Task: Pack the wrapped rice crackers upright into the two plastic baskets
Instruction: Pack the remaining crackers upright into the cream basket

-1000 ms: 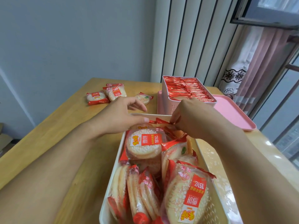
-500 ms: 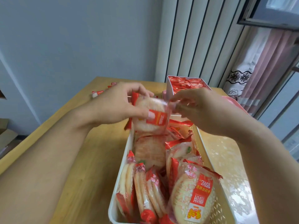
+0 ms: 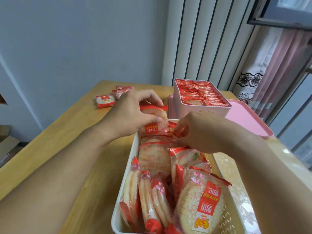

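Red-wrapped cracker (image 3: 154,121) | gripped by left hand (image 3: 133,114) (right hand (image 3: 199,132) beside)

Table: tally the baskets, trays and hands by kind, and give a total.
Baskets: 2, the white basket and the pink basket
Trays: 1, the pink tray
Hands: 2, the left hand gripping a cracker pack, the right hand at the packs in the white basket
Total: 5
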